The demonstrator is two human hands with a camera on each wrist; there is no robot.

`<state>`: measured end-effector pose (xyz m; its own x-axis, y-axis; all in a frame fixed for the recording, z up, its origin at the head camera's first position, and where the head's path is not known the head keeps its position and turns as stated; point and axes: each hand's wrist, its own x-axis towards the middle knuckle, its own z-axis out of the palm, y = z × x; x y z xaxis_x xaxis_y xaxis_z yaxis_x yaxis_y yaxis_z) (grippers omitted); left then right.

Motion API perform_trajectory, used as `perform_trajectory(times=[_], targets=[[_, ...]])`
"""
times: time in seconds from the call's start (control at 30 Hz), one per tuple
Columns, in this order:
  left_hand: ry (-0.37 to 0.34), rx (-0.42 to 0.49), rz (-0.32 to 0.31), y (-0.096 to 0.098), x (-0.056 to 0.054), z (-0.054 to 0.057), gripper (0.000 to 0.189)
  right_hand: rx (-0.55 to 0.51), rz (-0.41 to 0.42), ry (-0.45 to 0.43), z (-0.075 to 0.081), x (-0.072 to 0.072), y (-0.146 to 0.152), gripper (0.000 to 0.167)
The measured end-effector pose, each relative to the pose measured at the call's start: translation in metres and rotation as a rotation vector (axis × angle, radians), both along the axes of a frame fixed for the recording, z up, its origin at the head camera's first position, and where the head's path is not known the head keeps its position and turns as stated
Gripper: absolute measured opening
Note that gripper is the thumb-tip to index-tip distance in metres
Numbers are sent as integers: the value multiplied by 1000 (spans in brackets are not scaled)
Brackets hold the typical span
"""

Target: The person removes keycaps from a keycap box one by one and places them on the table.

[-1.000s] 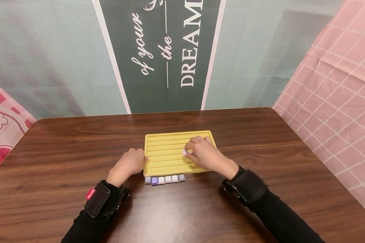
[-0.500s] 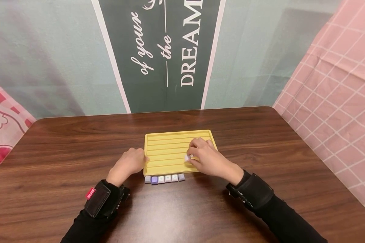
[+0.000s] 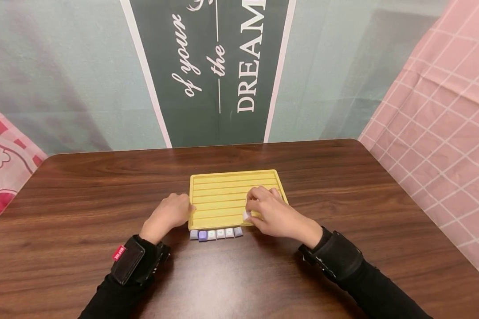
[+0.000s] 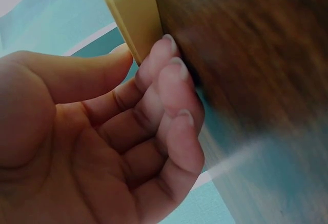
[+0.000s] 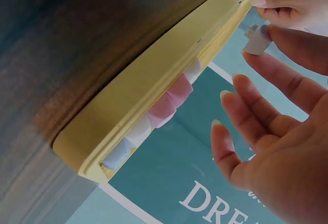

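In the head view a yellow ridged tray [image 3: 215, 199] lies on the table. My left hand [image 3: 171, 212] grips its left edge; the left wrist view has the thumb [image 4: 110, 70] at the rim and curled fingertips against the outer side wall. Over the tray's near right part, my right hand [image 3: 277, 215] pinches a white keycap [image 5: 257, 40] between thumb and index finger, the other fingers spread apart. Below it in the right wrist view, several keycaps [image 5: 161, 110], pink, white and blue-grey, sit in a row inside the tray's near wall. My right hand hides them in the head view.
On the brown table [image 3: 104, 199], several grey, purple and white keycaps [image 3: 220, 234] stand in a row along the tray's front edge. A curtain with printed lettering [image 3: 249, 66] hangs behind the table, and pink checked cloth [image 3: 447, 133] hangs at the right.
My right hand has carried the pinched white keycap toward the tray's near edge and slightly right. My left hand keeps its place at the tray's left edge.
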<state>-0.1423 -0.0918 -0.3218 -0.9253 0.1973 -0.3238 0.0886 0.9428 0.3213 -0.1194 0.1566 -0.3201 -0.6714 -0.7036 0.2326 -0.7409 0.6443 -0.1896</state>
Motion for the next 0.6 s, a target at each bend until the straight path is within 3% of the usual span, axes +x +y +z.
perform_trajectory(times=[0.6], targets=[[14, -15, -12, 0, -1, -1, 21, 31, 74, -32, -9, 8, 1, 9]])
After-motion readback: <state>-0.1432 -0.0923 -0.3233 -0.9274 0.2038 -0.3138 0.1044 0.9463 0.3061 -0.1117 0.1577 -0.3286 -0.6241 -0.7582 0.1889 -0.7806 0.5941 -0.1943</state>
